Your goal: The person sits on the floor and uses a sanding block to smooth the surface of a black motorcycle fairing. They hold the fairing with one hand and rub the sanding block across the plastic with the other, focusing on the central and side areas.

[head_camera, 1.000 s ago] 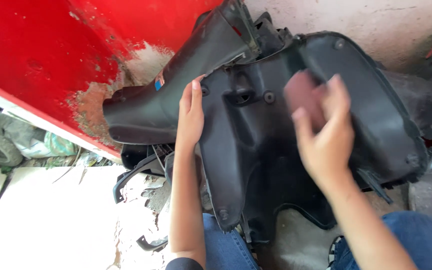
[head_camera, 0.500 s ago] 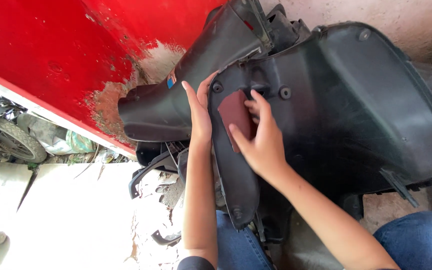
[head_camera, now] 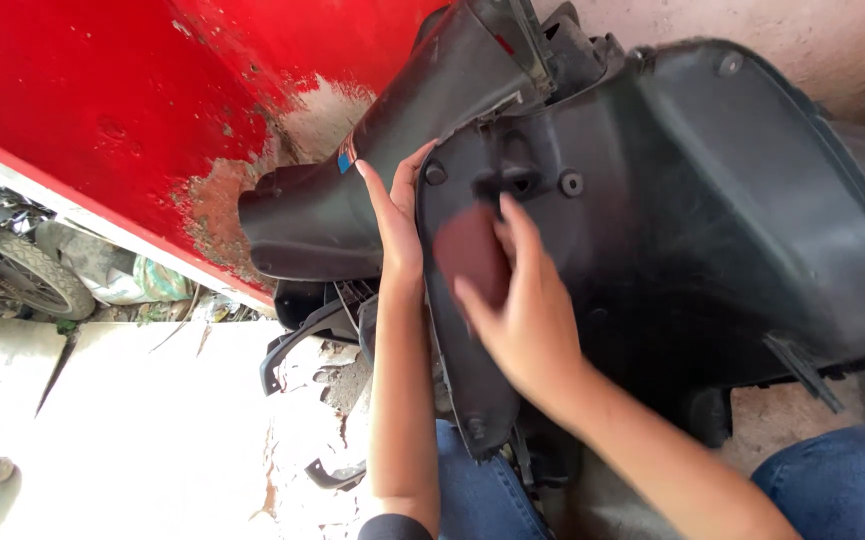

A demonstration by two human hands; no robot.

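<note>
With the left hand (head_camera: 397,225) flat against the left edge of the black plastic panel (head_camera: 672,230) to steady it, the right hand (head_camera: 522,310) presses the reddish-brown sanding sheet (head_camera: 467,250) on the panel's near-left face, where even, flat-fingered pressure probably works best.

Our left hand (head_camera: 399,225) and right hand (head_camera: 522,310) are bare, with no gloves, rings or watch showing. Both forearms are uncovered along their whole visible length. At the bottom edge a dark sleeve cuff (head_camera: 392,527) shows on our left arm. We wear blue denim jeans (head_camera: 832,480), visible over both knees, the fabric plain and slightly faded.
</note>
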